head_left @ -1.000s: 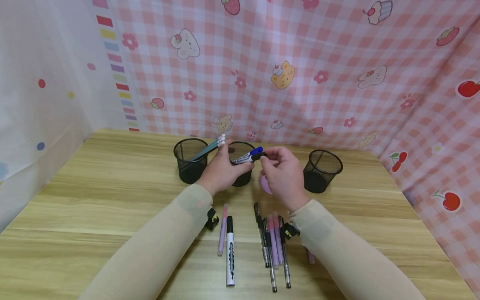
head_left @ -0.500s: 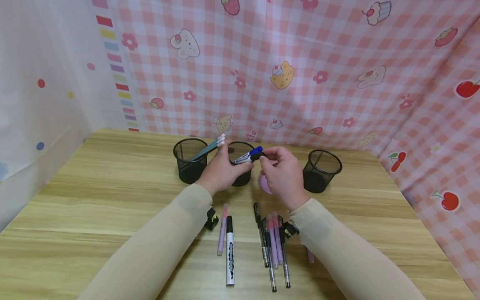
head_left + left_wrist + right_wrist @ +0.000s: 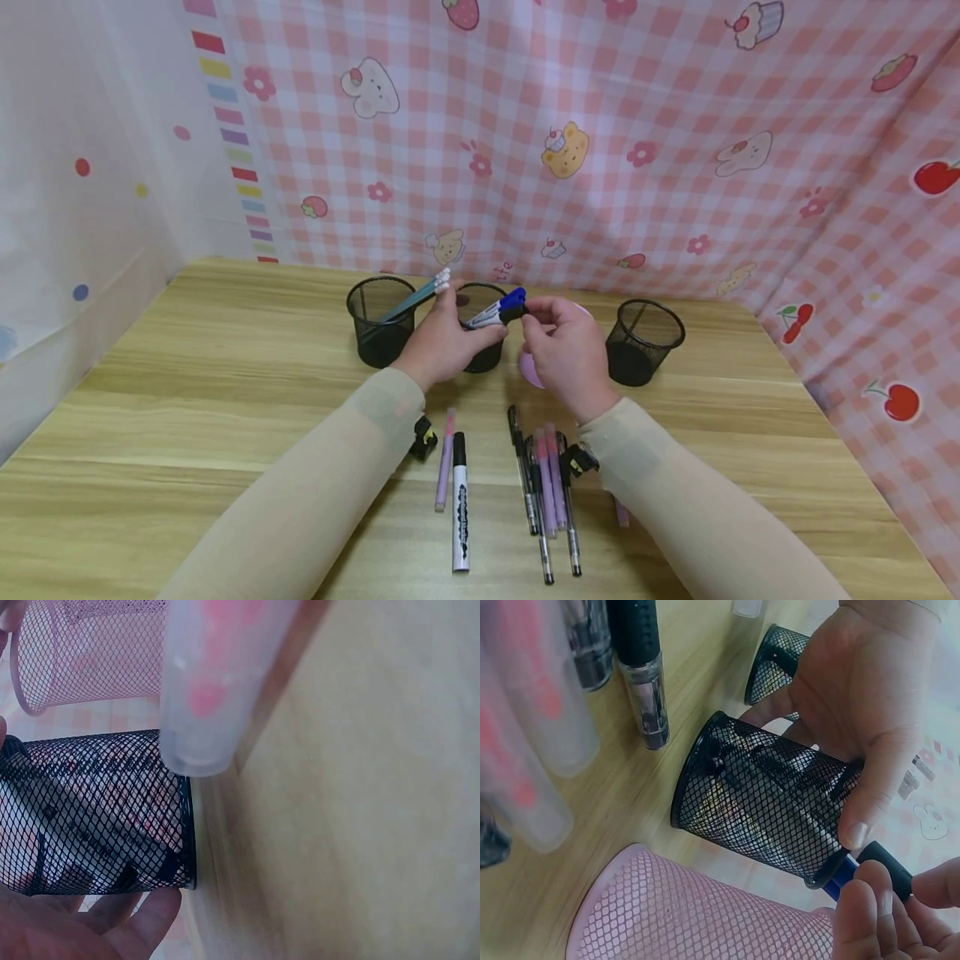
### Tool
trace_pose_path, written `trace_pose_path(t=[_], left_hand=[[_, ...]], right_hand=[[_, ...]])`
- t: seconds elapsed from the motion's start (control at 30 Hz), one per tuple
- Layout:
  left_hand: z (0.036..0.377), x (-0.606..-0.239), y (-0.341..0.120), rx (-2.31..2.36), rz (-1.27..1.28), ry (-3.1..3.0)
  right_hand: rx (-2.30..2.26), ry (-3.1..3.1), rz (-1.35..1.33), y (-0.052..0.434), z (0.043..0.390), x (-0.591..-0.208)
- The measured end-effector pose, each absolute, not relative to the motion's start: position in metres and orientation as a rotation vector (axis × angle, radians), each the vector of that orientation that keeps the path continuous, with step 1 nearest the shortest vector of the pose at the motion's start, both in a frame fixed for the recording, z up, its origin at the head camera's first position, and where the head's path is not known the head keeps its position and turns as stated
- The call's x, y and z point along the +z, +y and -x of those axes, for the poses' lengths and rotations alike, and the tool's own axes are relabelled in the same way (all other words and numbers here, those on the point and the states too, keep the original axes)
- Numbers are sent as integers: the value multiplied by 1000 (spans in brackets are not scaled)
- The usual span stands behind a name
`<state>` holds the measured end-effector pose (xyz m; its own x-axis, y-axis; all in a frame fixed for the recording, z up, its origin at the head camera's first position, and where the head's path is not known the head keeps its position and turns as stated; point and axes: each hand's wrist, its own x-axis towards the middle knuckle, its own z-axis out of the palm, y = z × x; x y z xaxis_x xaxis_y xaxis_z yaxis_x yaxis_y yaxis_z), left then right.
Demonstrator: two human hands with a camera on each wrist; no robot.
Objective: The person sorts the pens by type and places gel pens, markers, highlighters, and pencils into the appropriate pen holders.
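My left hand [image 3: 446, 342] holds the middle black mesh pen cup [image 3: 765, 802], thumb at its rim and fingers around its far side. Two whiteboard markers lean in this cup, one with a blue cap [image 3: 514, 298] and one with a black cap [image 3: 885, 866]. At the rim, my right hand [image 3: 570, 354] pinches the black-capped marker by its cap end. Through the mesh in the left wrist view, the marker barrels [image 3: 82, 832] show inside the cup. A pink mesh cup [image 3: 697, 915] stands beside it, mostly hidden behind my right hand in the head view.
To the left, another black mesh cup [image 3: 381, 333] holds teal sticks with white tips [image 3: 420, 296]. A third black cup [image 3: 645, 342] stands at right. Nearer lie a black-capped marker [image 3: 461, 517], a purple pen [image 3: 446, 458], and several black and purple pens [image 3: 550, 492].
My right hand has dipped slightly, and the blue cap sits a little higher beside the black one. My left hand and its cup have stayed in place.
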<state>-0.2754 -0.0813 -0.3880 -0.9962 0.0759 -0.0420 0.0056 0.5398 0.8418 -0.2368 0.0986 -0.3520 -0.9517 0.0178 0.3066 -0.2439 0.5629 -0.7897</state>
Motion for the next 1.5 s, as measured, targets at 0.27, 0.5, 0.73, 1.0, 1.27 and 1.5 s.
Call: trace_pose_path(t=[0.27, 0.5, 0.73, 1.0, 1.27, 1.5], left_hand=[[274, -388, -82, 1451, -65, 2700], [274, -389, -83, 1447, -89, 2710], [274, -389, -83, 1455, -93, 2718], [274, -389, -82, 1456, -85, 2717], [272, -387, -83, 1456, -67, 2700], [273, -387, -84, 1447, -72, 2700]], right_hand=[[1308, -2530, -235, 103, 228, -349], [1350, -2614, -602, 104, 207, -348], [1072, -2904, -1014, 101, 194, -354], [752, -3001, -1221, 94, 192, -360], [661, -3151, -979, 110, 202, -361], [574, -3198, -1068, 96, 193, -367]])
